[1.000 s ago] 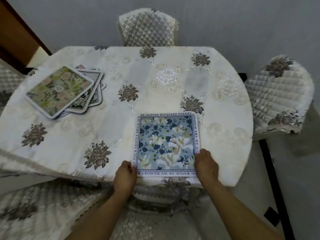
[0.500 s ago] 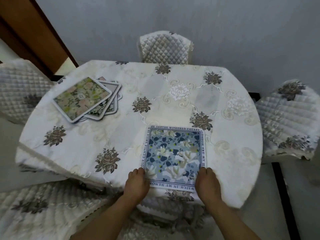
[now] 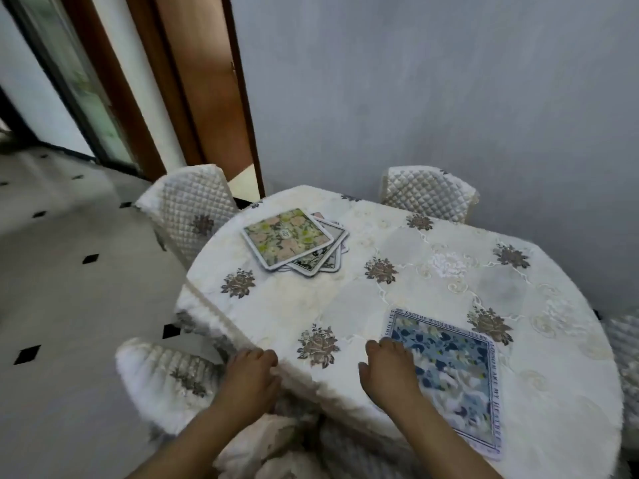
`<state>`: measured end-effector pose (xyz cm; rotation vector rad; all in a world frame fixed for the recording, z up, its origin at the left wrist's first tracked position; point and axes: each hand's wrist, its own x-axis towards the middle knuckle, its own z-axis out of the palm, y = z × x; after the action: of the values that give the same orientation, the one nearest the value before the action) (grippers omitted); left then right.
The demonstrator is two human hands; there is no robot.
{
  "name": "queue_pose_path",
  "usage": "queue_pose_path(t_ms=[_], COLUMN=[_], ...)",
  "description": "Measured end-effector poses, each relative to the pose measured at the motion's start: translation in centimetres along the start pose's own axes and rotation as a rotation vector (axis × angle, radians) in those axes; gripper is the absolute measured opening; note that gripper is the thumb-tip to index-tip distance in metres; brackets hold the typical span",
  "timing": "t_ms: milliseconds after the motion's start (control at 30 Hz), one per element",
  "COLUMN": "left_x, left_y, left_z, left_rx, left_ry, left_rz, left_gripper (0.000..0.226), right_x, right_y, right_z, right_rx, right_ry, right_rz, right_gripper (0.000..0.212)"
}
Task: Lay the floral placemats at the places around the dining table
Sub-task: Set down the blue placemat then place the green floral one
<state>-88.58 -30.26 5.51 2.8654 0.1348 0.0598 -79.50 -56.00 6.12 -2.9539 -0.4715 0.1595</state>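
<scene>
A blue floral placemat (image 3: 456,371) with a lettered border lies flat at the near edge of the round dining table (image 3: 345,299). My right hand (image 3: 390,371) rests palm down over the mat's near-left corner, fingers apart, gripping nothing. My left hand (image 3: 250,375) sits at the table's rim to the left of the mat, fingers loosely bent against the tablecloth edge and holding nothing. A fanned stack of placemats (image 3: 288,236), green and pink floral on top, lies at the far left of the table.
Quilted white chairs stand around the table: one at the far left (image 3: 188,205), one at the back (image 3: 428,193), one near my left arm (image 3: 166,378), one at the right edge (image 3: 622,340). A wooden door frame (image 3: 207,98) and tiled floor lie to the left.
The view has swung left and my body shifted left. Both hands have come off the blue mat's sides; the left one now sits at the table rim, the right over the mat's corner.
</scene>
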Motion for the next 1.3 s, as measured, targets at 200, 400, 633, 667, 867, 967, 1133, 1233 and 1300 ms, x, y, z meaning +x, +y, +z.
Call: queue_pose_path(t_ms=[200,400,633,667,867,967,1133,1233,1300], left_x=[-6.8,-10.7,-8.6,-8.0,-2.4,0.3,3.0,4.6,6.1], left_y=[-14.7,-26.3,-35.0,-36.1,-45.0,-50.9,-60.6,-66.5,-71.1], left_z=[-10.3,-18.2,-22.1,-22.3,-23.3,-24.2,-26.2,-27.3,-27.8], left_rx=[-0.009,0.051,0.097,0.099,0.119,0.139,0.145,0.128,0.107], left_ry=[0.119,0.144,0.168,0.163,0.093,0.068,0.055,0.06,0.064], left_rz=[-0.025,-0.091,-0.105,-0.111,-0.126,-0.177,-0.299,-0.358,-0.372], left_gripper=[0.025,0.024,0.024,0.027,0.036,0.036,0.036,0.033,0.033], right_x=[0.2,0.0,3.5,4.2,12.9,18.7,26.0,29.8,32.8], right_y=[-20.5,-34.9,-44.6,-45.4,-52.4,-57.9,-68.0,-73.9,-78.1], right_z=[-2.9,-4.2,-4.1,-3.9,-0.9,0.4,1.0,1.4,2.3], right_rx=[0.021,0.038,0.025,0.022,0.025,0.048,0.071,0.045,0.034], right_ry=[0.119,0.16,0.157,0.157,0.122,0.088,0.03,0.026,0.005], right_rz=[-0.192,-0.318,-0.382,-0.379,-0.363,-0.401,-0.527,-0.58,-0.592], right_gripper=[0.028,0.026,0.028,0.027,0.024,0.027,0.027,0.027,0.027])
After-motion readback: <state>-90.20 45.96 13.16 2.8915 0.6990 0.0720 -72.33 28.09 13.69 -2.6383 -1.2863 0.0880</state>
